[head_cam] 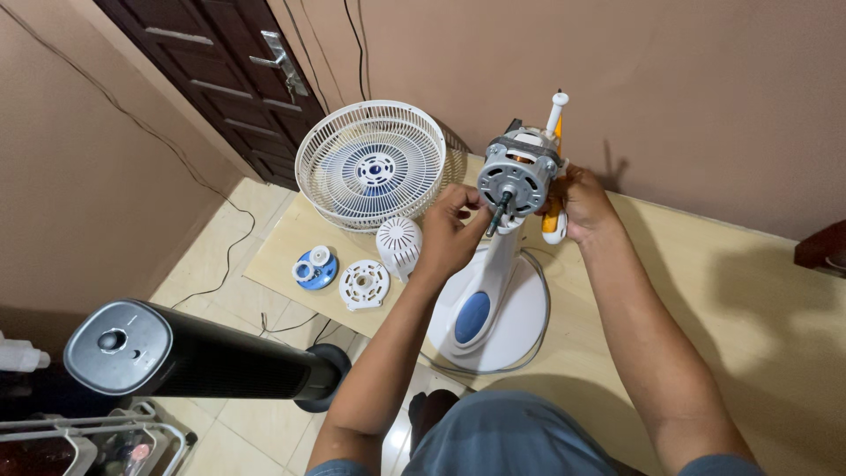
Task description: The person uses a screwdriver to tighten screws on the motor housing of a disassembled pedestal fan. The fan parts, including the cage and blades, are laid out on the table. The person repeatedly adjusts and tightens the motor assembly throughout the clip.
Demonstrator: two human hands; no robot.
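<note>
the bare fan motor [516, 174] sits right at the centre of things, perched on top of its white stand [493, 264] with the metal shaft [503, 210] poking out toward the camera. the stand has a blue oval panel on its neck and runs down to a round white base [520, 326] on the pale tabletop [705, 291]. the left hand [451, 231] is up at the front face of the motor, fingers curled narrow and pinching at the rim just beside the shaft. the right hand [582, 204] is wrapped around the far side of the motor housing, gripping it, with a yellow and white part showing just under the palm. a white knob [558, 104] sticks up behind the motor. further left on the table, the two wire fan guards [374, 163] lie stacked against the wall. in front of them rest a ribbed white motor cover [399, 247], a round white slotted plate [364, 284] and a blue disc with white caps [315, 267]. off the table, lower left, a black tower fan [176, 353] stands on the tiled floor, near a dark wooden door [225, 70].
</note>
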